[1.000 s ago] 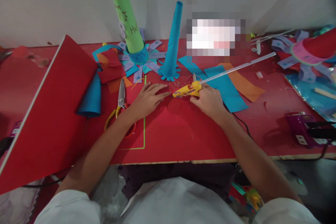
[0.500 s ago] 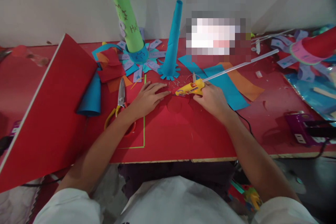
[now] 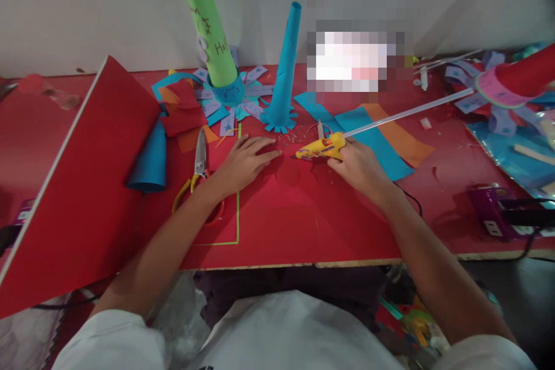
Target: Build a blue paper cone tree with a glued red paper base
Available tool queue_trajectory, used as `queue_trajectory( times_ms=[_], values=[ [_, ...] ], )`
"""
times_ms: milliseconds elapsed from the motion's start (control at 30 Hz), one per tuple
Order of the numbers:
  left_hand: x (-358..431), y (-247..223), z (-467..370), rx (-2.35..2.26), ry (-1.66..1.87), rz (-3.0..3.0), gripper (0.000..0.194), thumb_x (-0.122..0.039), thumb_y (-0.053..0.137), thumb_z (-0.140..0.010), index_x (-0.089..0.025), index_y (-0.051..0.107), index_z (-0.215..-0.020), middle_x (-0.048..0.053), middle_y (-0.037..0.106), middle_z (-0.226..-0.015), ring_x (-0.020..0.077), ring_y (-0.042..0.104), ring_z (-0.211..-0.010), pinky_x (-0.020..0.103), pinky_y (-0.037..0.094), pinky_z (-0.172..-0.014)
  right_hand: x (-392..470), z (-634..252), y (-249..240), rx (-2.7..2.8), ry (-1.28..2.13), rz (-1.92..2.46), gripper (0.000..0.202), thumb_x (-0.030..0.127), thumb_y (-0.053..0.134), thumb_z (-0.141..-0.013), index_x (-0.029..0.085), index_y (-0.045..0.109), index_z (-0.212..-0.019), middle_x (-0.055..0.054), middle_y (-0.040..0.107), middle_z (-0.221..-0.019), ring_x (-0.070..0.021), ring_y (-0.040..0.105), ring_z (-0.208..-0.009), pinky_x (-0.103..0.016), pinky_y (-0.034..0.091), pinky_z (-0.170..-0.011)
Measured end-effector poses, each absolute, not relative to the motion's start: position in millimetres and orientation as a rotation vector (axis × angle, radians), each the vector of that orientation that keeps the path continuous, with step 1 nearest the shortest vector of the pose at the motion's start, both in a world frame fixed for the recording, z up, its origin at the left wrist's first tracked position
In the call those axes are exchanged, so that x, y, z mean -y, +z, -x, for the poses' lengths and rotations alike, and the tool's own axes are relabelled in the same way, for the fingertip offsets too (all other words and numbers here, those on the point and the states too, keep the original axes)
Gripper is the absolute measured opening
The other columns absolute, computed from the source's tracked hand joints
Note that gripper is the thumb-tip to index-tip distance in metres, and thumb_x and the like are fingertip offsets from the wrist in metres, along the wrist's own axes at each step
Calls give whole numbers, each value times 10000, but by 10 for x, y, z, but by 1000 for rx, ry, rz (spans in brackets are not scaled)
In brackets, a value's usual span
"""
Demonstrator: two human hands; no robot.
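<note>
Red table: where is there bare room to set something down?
Mostly bare: the front stretch between the left hand, right hand and table edge; the right patch between the orange paper and purple box. Crowded: the back, around the green tube and standing blue cone.

On the table (image 3: 448,153), scissors (image 3: 200,156) are laid left of the glue gun (image 3: 318,148); a paper cone (image 3: 284,81) is stood behind, toward the rear edge; a socket block (image 3: 483,208) is sited near the front edge, right.
</note>
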State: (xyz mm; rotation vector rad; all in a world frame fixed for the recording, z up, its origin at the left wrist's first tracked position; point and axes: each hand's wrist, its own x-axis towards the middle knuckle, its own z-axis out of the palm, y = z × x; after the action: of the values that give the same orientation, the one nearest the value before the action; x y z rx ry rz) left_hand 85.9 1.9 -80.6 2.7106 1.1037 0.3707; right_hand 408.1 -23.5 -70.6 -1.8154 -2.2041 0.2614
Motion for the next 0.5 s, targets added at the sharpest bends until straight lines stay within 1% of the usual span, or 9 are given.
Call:
queue_trajectory(
  times_ms=[133,200,267,367,400,433,500],
  values=[
    [-7,-788,-871,-1110,372,-2708,451,-171,451,-1081,-334,653,-1450,64,557,-1600,274,500,-1492,593,300,-1295,279,-4097,-698,2298,154,1851,340,168,533,-859,132,718,-1141,-203,744,-1184,-319,701,-975,-373,497,-766],
    [-9,-791,-870,-1110,360,-2717,445,-180,443,-1088,-329,651,-1452,65,558,-1598,273,499,-1495,591,295,-1297,302,-4091,-689,2269,122,1878,343,202,560,-882,128,717,-1178,-204,747,-1180,-324,711,-960,-375,497,-751],
    [-13,-798,-865,-1110,346,-2727,443,-191,430,-1095,-325,644,-1459,65,551,-1604,274,492,-1502,588,291,-1300,325,-4081,-673,2228,99,1898,342,308,616,-918,136,720,-1196,-208,751,-1172,-339,721,-947,-383,498,-735],
    [-18,-808,-860,-1113,332,-2736,449,-195,417,-1099,-325,636,-1469,58,538,-1615,275,487,-1507,583,293,-1300,356,-4066,-653,2177,91,1907,451,514,669,-934,143,727,-1184,-212,761,-1121,-357,732,-928,-389,497,-722],
    [-19,-810,-860,-1116,331,-2738,448,-196,417,-1099,-325,638,-1467,57,540,-1614,275,489,-1505,582,294,-1300,365,-4064,-650,2170,88,1912,465,534,671,-933,141,727,-1176,-211,764,-1101,-358,733,-922,-388,497,-721],
    [-20,-813,-860,-1117,331,-2741,448,-196,419,-1098,-326,639,-1466,56,542,-1613,275,491,-1503,581,294,-1301,373,-4064,-652,2169,81,1918,452,520,671,-933,139,727,-1171,-210,766,-1090,-356,734,-919,-387,496,-722],
    [-22,-819,-862,-1118,338,-2748,449,-188,426,-1093,-327,642,-1463,59,547,-1607,274,495,-1500,583,296,-1300,386,-4068,-666,2184,64,1929,383,422,659,-924,136,725,-1169,-208,768,-1095,-345,733,-917,-381,497,-727]
  ],
)
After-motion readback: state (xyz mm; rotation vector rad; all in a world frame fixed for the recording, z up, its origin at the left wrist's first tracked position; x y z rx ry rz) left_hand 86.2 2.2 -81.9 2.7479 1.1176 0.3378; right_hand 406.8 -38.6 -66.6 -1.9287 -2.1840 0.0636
